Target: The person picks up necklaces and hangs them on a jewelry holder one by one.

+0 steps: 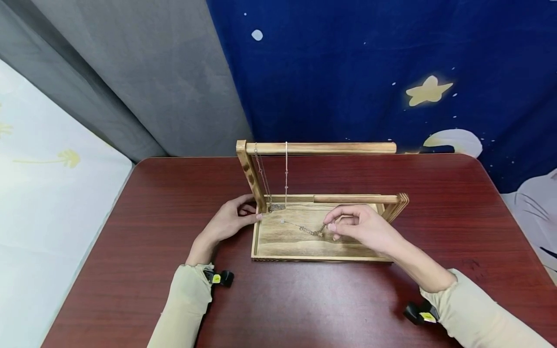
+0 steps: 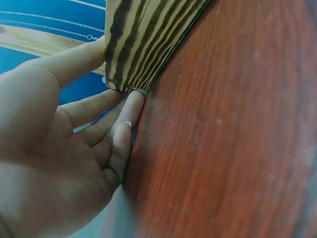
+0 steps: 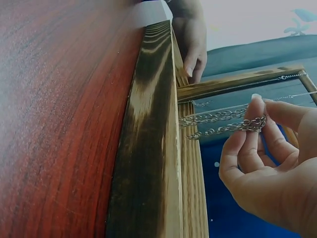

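A wooden jewelry stand (image 1: 296, 249) has a tray base and an upper bar (image 1: 322, 148) on a left post. My left hand (image 1: 227, 220) holds the tray's left side, thumb at the rim; the left wrist view shows the fingers against the striped wooden side (image 2: 143, 44). Over the tray my right hand (image 1: 361, 223) pinches a silver chain necklace (image 3: 218, 130) between thumb and fingertips. Part of that chain trails left toward a small pale bead (image 1: 282, 221). Two thin necklaces hang from the upper bar: one chain (image 1: 261, 170) near the post, another chain (image 1: 286, 174) beside it.
A lower wooden bar (image 1: 357, 198) runs along the tray's back right, ending at a short support (image 1: 398, 205). The stand sits on a reddish-brown table (image 1: 304, 304). Behind are a grey curtain (image 1: 143, 63) and a blue starry curtain (image 1: 339, 72).
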Available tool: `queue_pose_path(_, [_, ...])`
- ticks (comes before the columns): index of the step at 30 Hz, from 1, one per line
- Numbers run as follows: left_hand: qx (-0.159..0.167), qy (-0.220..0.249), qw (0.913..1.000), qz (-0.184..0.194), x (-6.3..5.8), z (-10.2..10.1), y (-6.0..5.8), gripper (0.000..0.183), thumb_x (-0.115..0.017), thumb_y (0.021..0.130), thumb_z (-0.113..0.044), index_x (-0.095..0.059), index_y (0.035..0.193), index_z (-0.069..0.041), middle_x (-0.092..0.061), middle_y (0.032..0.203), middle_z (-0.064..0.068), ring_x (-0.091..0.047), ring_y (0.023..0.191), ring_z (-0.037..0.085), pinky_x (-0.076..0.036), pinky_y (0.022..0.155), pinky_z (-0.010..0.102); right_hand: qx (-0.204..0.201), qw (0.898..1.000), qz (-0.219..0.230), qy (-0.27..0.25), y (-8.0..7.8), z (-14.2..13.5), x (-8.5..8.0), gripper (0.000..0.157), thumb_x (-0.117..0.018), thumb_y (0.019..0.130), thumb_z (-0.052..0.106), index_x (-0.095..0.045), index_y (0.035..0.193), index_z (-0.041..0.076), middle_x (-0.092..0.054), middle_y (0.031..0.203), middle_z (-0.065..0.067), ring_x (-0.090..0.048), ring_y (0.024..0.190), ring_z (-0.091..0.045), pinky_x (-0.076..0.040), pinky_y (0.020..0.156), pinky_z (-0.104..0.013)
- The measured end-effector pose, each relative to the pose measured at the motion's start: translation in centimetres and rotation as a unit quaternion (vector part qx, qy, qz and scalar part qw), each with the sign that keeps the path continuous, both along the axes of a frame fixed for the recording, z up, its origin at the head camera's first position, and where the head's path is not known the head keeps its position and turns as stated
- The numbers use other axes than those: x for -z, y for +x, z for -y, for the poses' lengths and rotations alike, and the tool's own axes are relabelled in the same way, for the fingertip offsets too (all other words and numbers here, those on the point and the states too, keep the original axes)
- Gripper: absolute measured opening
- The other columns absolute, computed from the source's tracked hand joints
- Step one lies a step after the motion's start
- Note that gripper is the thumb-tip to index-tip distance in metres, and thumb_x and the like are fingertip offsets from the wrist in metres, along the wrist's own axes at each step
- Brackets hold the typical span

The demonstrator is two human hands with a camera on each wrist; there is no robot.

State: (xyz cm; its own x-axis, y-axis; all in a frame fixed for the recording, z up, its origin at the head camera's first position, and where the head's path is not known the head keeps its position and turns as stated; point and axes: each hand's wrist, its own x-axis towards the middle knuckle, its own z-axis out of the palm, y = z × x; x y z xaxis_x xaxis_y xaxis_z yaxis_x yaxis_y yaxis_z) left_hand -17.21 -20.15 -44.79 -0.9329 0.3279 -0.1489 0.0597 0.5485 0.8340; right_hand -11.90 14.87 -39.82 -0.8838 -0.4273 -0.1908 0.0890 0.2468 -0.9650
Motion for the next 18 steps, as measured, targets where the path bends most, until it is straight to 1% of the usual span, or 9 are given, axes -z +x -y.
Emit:
queue_pose_path(4, [-0.001, -0.003, 1.0, -0.001, 0.1, -0.1, -0.1, 0.065, -0.073, 0.092, -0.019, -0.044, 0.145, 0.004, -0.068, 0.111, 0.018, -0.066, 0.099, 0.028, -0.05, 0.087, 0.038, 0.0, 1.0, 0.0, -0.012, 0.2, -0.2, -0.1, 0.022, -0.068, 0.096, 0.018, -0.07, 0.107, -0.001, -0.068, 0.094, -0.023, -0.069, 0.078, -0.019, -0.055, 0.078, -0.032])
queue_pose_path(6, [-0.001, -0.006, 1.0, -0.001, 0.1, -0.1, -0.1, 0.063, -0.072, 0.092, -0.014, -0.043, 0.144, 0.007, -0.068, 0.11, 0.02, -0.066, 0.099, 0.031, -0.05, 0.087, 0.039, -0.005, 1.0, 0.0, -0.018, 0.2, -0.2, -0.2, 0.021, -0.068, 0.095, 0.014, -0.069, 0.107, -0.003, -0.068, 0.1, -0.025, -0.071, 0.081, -0.02, -0.056, 0.08, -0.034])
queue_pose_path(7, [-0.001, -0.006, 1.0, -0.001, 0.0, -0.1, -0.1, 0.062, -0.071, 0.093, -0.013, -0.043, 0.144, 0.008, -0.068, 0.11, 0.021, -0.066, 0.099, 0.032, -0.05, 0.087, 0.04, -0.009, 1.0, -0.001, -0.02, 0.3, -0.2, -0.2, 0.02, -0.068, 0.095, 0.012, -0.069, 0.108, -0.003, -0.068, 0.103, -0.026, -0.072, 0.082, -0.021, -0.056, 0.081, -0.034])
queue_pose_path(9, [-0.001, -0.007, 1.0, -0.001, -0.1, -0.2, -0.1, 0.061, -0.071, 0.093, -0.012, -0.044, 0.143, 0.009, -0.068, 0.109, 0.022, -0.066, 0.099, 0.033, -0.05, 0.087, 0.04, -0.012, 1.0, -0.007, -0.009, 0.4, -0.2, -0.3, 0.019, -0.069, 0.094, 0.012, -0.07, 0.108, -0.001, -0.071, 0.101, -0.022, -0.073, 0.086, -0.022, -0.056, 0.081, -0.032])
queue_pose_path(13, [-0.001, 0.001, 1.0, 0.0, 0.0, -0.1, -0.1, 0.064, -0.073, 0.092, -0.018, -0.044, 0.145, 0.004, -0.068, 0.11, 0.018, -0.066, 0.098, 0.028, -0.05, 0.086, 0.037, -0.008, 0.999, -0.035, 0.024, 0.7, -0.2, -0.7, 0.016, -0.072, 0.093, 0.016, -0.072, 0.105, 0.006, -0.075, 0.09, -0.012, -0.074, 0.086, -0.022, -0.054, 0.072, -0.025])
queue_pose_path(14, [-0.001, 0.003, 1.0, 0.0, 0.0, -0.1, -0.1, 0.065, -0.074, 0.092, -0.019, -0.045, 0.145, 0.003, -0.068, 0.11, 0.017, -0.066, 0.098, 0.027, -0.05, 0.086, 0.036, -0.004, 0.999, -0.043, 0.03, 0.7, -0.2, -0.8, 0.015, -0.072, 0.092, 0.016, -0.073, 0.104, 0.007, -0.075, 0.087, -0.01, -0.074, 0.085, -0.022, -0.052, 0.067, -0.024])
queue_pose_path(17, [-0.001, 0.009, 0.9999, 0.004, -0.1, -0.1, 0.0, 0.066, -0.074, 0.091, -0.021, -0.044, 0.146, 0.001, -0.068, 0.111, 0.016, -0.066, 0.098, 0.026, -0.05, 0.086, 0.036, 0.005, 0.997, -0.067, 0.031, 1.0, -0.3, -1.1, 0.012, -0.072, 0.092, 0.015, -0.075, 0.102, 0.009, -0.075, 0.087, -0.008, -0.074, 0.082, -0.022, -0.047, 0.057, -0.021])
queue_pose_path(18, [-0.001, 0.01, 0.9999, 0.005, -0.2, -0.2, 0.1, 0.066, -0.074, 0.091, -0.021, -0.044, 0.146, 0.002, -0.068, 0.111, 0.017, -0.066, 0.098, 0.026, -0.05, 0.086, 0.036, 0.007, 0.997, -0.076, 0.03, 1.1, -0.3, -1.2, 0.012, -0.072, 0.092, 0.014, -0.076, 0.102, 0.009, -0.076, 0.087, -0.007, -0.074, 0.081, -0.022, -0.047, 0.057, -0.02])
